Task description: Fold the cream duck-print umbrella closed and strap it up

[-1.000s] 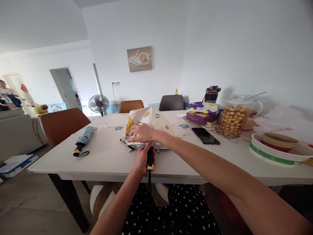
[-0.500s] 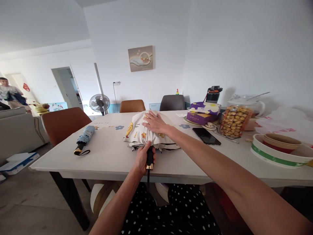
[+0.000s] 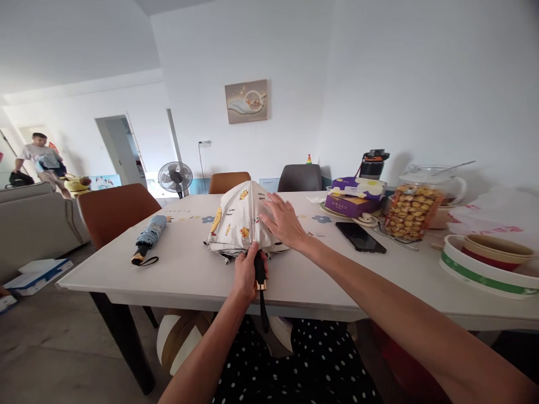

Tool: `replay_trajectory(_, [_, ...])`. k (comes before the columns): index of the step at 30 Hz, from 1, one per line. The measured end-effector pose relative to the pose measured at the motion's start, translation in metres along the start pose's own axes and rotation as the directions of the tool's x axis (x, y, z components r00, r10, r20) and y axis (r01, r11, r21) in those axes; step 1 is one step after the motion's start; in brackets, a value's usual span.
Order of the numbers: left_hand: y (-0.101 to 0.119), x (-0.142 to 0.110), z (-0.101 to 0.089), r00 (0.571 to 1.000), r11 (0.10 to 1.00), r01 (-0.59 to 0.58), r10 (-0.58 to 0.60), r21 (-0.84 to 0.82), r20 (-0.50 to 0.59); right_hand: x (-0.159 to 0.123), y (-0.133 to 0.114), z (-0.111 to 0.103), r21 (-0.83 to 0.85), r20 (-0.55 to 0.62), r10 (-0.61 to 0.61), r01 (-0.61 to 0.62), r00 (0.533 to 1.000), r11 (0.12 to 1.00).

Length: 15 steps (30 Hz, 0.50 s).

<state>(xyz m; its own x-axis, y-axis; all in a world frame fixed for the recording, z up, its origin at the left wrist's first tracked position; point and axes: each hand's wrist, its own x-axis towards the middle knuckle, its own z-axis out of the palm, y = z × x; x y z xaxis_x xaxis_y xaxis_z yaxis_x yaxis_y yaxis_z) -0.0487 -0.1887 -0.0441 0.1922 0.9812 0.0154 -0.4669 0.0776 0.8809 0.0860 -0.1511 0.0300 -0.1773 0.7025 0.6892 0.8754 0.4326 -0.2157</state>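
A cream umbrella [image 3: 236, 216] with yellow cartoon prints lies partly folded on the table, its canopy loose and bulging, its black handle toward me. My left hand [image 3: 247, 272] is wrapped round that handle, thumb at the canopy's lower edge. A black strap hangs from the handle's gold end over the table edge. My right hand [image 3: 284, 220] is at the canopy's right side with fingers spread; whether the fingertips touch the fabric I cannot tell. A second umbrella [image 3: 151, 231], blue and folded, rests at the left of the table.
On the right of the white table [image 3: 189, 286] are a phone [image 3: 361, 237], a purple tissue box [image 3: 349, 205], a jar of snacks [image 3: 415, 210] and stacked bowls [image 3: 488, 269]. Chairs [image 3: 120, 210] stand along the far and left sides. A person [image 3: 42, 157] is at the far left.
My right hand has shifted right from the top of the canopy to its side. The canopy bulges higher. My left hand keeps its hold. The person at the far left has moved.
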Motion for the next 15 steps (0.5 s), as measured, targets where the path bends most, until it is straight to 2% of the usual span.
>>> replay_trajectory(2, [0.002, 0.000, -0.002, 1.000, 0.995, 0.018, -0.016, -0.093, 0.016, -0.001, 0.009, -0.001, 0.037, -0.033, 0.073, -0.071, 0.997, 0.997])
replay_trajectory(4, [0.003, 0.000, -0.006, 0.997, 0.983, 0.060, -0.051, -0.174, 0.054, -0.001, 0.020, -0.002, 0.121, -0.032, 0.254, -0.249, 0.967, 0.961])
replay_trajectory(6, [0.003, 0.001, -0.010, 0.991, 0.973, 0.113, -0.097, -0.202, 0.088, -0.003, 0.029, -0.004, 0.219, 0.039, 0.464, -0.461, 0.885, 0.860])
replay_trajectory(8, [0.003, 0.002, -0.013, 0.986, 0.968, 0.148, -0.129, -0.201, 0.107, -0.005, 0.035, -0.004, 0.297, 0.119, 0.594, -0.600, 0.795, 0.743])
replay_trajectory(11, [0.002, 0.004, -0.014, 0.981, 0.963, 0.175, -0.152, -0.203, 0.124, -0.008, 0.037, -0.003, 0.427, 0.169, 0.663, -0.660, 0.729, 0.618])
replay_trajectory(15, [0.002, 0.005, -0.013, 0.979, 0.960, 0.183, -0.159, -0.213, 0.125, -0.007, 0.031, -0.005, 0.596, 0.334, 0.642, -0.682, 0.690, 0.424])
